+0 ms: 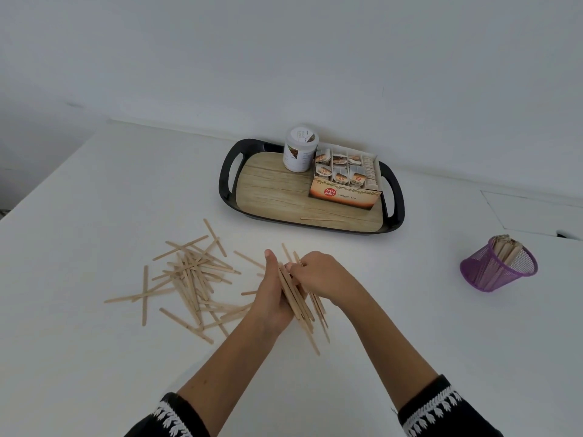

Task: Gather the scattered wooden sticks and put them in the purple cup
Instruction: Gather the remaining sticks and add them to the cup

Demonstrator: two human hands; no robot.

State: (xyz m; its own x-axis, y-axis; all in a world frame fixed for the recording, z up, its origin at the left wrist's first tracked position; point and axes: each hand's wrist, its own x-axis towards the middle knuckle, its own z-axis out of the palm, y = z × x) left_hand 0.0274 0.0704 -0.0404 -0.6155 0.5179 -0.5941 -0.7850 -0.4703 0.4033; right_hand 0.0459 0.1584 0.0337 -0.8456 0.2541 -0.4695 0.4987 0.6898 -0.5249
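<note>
Likely a home or office tea corner: plain white counter (94, 357) against white wall (284, 58); tray (227, 171) holds tea box (344, 192) and jar (299, 149).

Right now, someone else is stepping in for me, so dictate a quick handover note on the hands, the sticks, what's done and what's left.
Left hand: grips a bundle of sticks above the table.
Right hand: fingers pinch the top of that same bundle, squaring it up.
Purple cup: stands to the right, apart from the hands, already holding some sticks.
Scattered pile: many sticks lie on the table left of the hands; one stray stick lies on the tray.
Done: part of the sticks are in the cup, another bundle gathered.
Left: put this bundle in the cup, then collect the pile and the stray.
</note>
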